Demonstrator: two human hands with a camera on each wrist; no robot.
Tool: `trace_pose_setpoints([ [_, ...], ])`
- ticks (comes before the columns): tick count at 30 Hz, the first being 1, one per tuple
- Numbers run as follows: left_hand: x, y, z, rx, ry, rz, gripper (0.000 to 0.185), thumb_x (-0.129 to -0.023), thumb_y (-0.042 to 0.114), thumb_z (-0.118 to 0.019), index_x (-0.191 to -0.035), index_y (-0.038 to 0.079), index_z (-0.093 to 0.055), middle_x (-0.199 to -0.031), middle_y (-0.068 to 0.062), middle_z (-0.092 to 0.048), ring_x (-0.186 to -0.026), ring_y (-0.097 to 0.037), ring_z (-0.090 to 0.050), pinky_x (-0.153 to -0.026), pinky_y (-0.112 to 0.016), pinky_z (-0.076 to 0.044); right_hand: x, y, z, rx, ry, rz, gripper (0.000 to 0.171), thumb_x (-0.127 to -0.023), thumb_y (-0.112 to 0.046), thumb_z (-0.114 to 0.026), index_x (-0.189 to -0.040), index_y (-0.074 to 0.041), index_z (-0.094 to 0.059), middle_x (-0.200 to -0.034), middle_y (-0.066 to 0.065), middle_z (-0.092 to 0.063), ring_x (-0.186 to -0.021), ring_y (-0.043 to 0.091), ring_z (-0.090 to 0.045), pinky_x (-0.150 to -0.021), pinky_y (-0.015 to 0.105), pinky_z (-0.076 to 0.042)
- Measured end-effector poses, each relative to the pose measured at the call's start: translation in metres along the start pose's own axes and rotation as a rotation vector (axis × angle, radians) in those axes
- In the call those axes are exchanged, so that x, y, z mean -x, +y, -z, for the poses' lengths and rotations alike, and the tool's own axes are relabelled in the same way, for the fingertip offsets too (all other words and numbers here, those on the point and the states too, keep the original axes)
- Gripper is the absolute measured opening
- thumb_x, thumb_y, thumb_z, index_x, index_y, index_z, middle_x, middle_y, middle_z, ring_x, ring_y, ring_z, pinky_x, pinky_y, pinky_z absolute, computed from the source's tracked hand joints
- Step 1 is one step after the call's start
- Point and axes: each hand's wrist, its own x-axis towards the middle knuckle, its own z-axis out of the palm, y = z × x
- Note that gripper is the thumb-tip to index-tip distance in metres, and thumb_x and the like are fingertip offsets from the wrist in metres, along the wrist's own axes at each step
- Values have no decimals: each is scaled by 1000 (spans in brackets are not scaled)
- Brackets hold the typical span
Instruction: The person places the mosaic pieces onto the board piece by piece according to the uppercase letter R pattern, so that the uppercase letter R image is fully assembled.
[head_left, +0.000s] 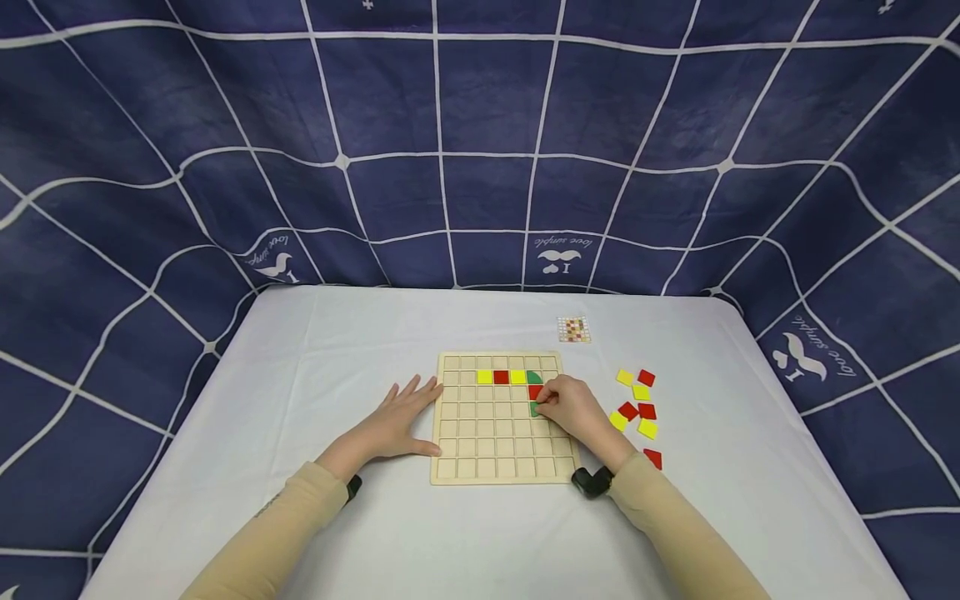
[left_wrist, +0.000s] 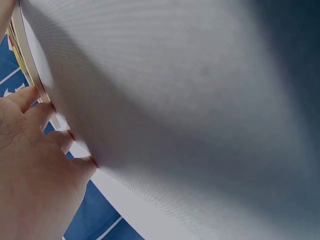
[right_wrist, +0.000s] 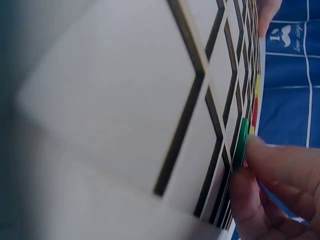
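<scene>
Two beige sleeves are seen nearest the camera, each ending in a dark wrist strap.

Left hand (head_left: 396,423): laid flat on the white cloth of the table (head_left: 315,367), fingers straight and spread, nothing held; its fingertips are set against the left edge of the wooden grid board (head_left: 480,450), a contact borne out by the left wrist view, where the fingers (left_wrist: 35,112) are shown pressed to the board's thin pale rim.

Right hand (head_left: 573,410): fingers curled, a green tile (right_wrist: 241,142) pinched edge-on between thumb and fingertips, as recorded in the right wrist view. The tile is held at a cell on the right side of the board, directly under the fingertips, touching or just above the board's surface; which cannot be told.

Board: square, light plywood, divided by dark lines into square cells. Just beyond the right fingertips, a red tile (head_left: 534,392) and a green rounded piece (head_left: 533,377) are seated; further toward the left hand, a row of yellow, red and yellow tiles (head_left: 501,377) is set.

Loose tiles (head_left: 637,404): flat, glossy red and yellow squares, scattered on the cloth outward of the right hand.

Pattern card (head_left: 573,329): small, printed, lying beyond the right hand.

Backdrop (head_left: 480,150): navy fabric with a white grid.
</scene>
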Motion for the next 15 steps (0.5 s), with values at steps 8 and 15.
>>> trace_pose_setpoints([
  [8,0,-1,-1,-10,-2,10,115,-69,65,-76,-157,12,-25,-166,-6,-15,-154,-34,-3,-124,-57,-3,4,23,23,-31,-47,15,12,-86,-18,-77,-95,-11,-73,-87,2,-63,-77,14,-56,-69,23,-49],
  [15,1,-2,0,-8,4,-1,114,-70,64,-77,-157,11,-26,-165,-8,-15,-154,-35,-4,-123,-59,-3,20,56,52,-59,-56,-51,21,-86,-17,-77,-105,-9,-72,-92,3,-67,-79,15,-59,-69,20,-53],
])
